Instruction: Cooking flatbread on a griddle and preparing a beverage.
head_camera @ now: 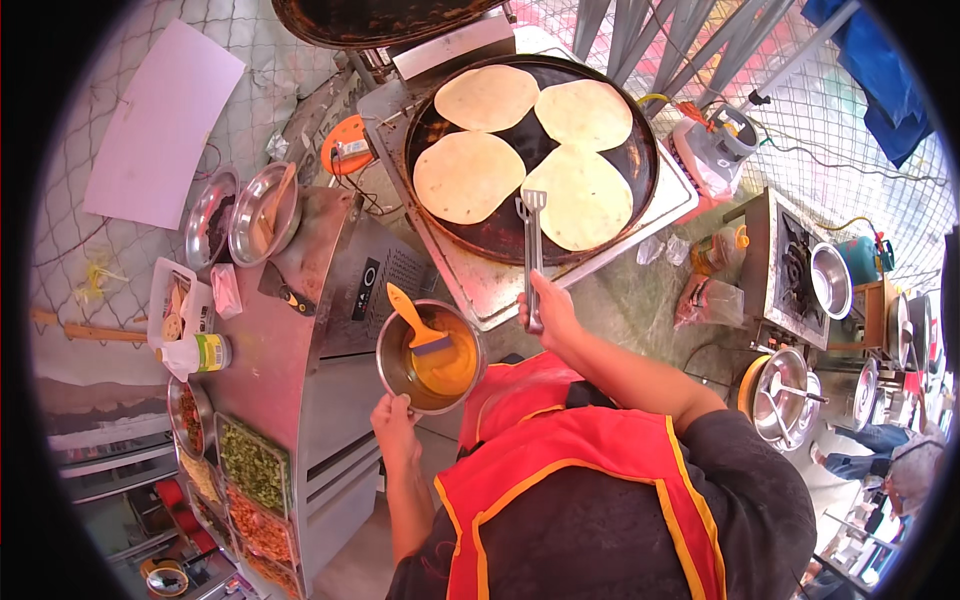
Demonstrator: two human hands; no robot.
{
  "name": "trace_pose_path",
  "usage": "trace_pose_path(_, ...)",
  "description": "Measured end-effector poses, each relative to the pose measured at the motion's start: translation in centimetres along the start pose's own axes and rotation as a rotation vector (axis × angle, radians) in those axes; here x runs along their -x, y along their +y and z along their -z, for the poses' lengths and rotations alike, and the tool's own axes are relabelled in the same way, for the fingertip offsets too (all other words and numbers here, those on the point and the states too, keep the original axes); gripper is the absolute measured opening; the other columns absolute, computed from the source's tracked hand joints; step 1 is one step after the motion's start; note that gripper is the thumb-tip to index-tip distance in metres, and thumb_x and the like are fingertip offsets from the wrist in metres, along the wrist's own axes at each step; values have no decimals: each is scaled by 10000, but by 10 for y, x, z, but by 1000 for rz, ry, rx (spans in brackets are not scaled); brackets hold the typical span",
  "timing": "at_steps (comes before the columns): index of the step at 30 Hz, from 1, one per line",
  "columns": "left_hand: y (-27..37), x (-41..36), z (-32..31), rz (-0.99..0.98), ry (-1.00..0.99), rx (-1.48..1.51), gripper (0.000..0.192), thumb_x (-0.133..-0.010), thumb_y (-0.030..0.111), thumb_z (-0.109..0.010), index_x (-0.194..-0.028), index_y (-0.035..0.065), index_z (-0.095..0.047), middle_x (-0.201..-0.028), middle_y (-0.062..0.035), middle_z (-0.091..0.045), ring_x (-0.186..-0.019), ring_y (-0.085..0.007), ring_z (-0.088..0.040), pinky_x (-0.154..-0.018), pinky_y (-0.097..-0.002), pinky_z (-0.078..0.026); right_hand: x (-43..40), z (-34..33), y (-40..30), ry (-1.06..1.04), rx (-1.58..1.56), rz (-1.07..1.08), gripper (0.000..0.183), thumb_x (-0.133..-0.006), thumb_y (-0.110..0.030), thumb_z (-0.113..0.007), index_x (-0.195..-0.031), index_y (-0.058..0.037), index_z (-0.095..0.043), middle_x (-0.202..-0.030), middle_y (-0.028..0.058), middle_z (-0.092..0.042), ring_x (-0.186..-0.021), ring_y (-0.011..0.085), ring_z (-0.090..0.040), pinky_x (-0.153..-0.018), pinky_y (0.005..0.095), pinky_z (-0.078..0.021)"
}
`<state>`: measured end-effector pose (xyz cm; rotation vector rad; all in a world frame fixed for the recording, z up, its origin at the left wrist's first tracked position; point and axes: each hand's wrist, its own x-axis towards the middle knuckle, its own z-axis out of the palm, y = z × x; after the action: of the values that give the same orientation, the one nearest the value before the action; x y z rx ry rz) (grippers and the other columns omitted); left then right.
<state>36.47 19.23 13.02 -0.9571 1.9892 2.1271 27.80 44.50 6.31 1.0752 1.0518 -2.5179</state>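
My left hand grips the rim of a steel pot. Yellow-orange liquid lies inside, with a yellow-handled brush leaning in it, bristles down. In my right hand is a pair of metal tongs. Their slotted tips reach the near right flatbread, at its left edge; whether they pinch it I cannot tell. Three more pale flatbreads, one far left, one far right and one near left, lie on the round dark griddle.
The griddle's lid stands raised behind. On the left a steel counter holds steel bowls, a scraper and trays of chopped vegetables. A gas cylinder and a gas stove stand right. A person is at far right.
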Motion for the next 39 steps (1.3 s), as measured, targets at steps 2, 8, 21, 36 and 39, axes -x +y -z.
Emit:
trace_pose_path(2,1,1,1,-2,-16,-9,98,-796,78,-496,-709,53,-533,-646,31,-482,-567,-42,-411,-539,-196,-369,-11,-2,2,36,-32,30,227,-865,-282,-542,-849,-65,-478,-644,61,-532,-453,141,-493,-365,271,-402)
trace_pose_path(8,2,5,4,-10,-15,-15,100,-797,77,-494,-703,58,-525,-643,32,-480,-563,-41,-412,-530,-193,-367,5,11,6,95,93,14,186,-857,-236,-552,-811,-60,-514,-635,54,-535,-454,133,-487,-370,265,-402)
trace_pose_path(21,1,8,7,-12,-27,46,86,-790,78,-497,-749,22,-547,-667,7,-516,-588,-80,-502,-568,-218,-444,29,11,-11,10,191,-144,249,-850,-305,-556,-856,-57,-529,-633,52,-537,-451,124,-489,-349,263,-391)
trace_pose_path(36,-64,42,62,-102,344,-275,207,-759,142,-522,-677,-48,-513,-517,-108,-459,-514,-107,-446,-488,-316,-377,-27,-227,44,-819,1680,1138,422,-786,-232,-590,-1120,-33,-425,-906,179,-573,-885,362,-544,-729,447,-451)
trace_pose_path(39,-60,43,67,-111,377,-314,203,-761,134,-517,-671,-47,-498,-519,-130,-448,-506,-116,-430,-485,-327,-371,-61,-285,98,-858,1723,1121,421,-779,-213,-591,-1112,-27,-415,-933,183,-560,-926,362,-531,-759,450,-449)
